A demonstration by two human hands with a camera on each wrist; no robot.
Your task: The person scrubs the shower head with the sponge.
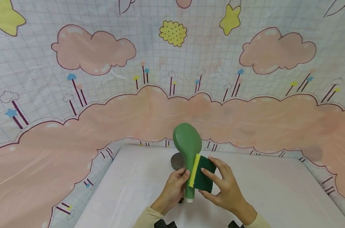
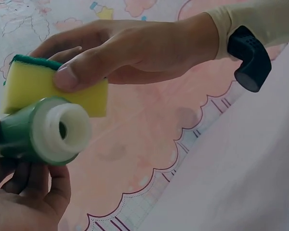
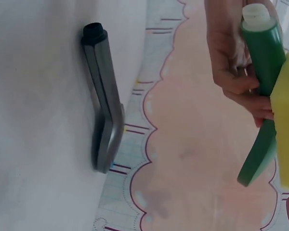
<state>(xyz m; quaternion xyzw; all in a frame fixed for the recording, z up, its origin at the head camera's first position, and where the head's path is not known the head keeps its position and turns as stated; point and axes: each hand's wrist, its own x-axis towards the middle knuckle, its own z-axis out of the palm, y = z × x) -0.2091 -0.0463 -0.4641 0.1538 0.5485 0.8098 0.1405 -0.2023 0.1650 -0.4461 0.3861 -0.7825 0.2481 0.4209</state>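
Note:
A green hand shower [image 1: 187, 142] with a white threaded end [image 2: 62, 130] is held upright above the white table [image 1: 275, 190]. My left hand [image 1: 180, 179] grips its handle from the left. My right hand [image 1: 215, 171] pinches a sponge [image 1: 203, 174] that has a yellow body and a dark green scrub face. The sponge's yellow side [image 2: 29, 89] lies against the handle's right side. In the right wrist view the green hand shower [image 3: 265, 53] sits between the left hand's fingers [image 3: 231, 62] and the sponge [image 3: 285, 120].
A grey hand shower [image 3: 103, 115] lies on the table just behind the green one [image 1: 176, 161], near the far edge. A pink cloud-pattern cloth [image 1: 149, 107] hangs behind and around the table. A black wrist mount [image 2: 250, 57] sits on the right forearm.

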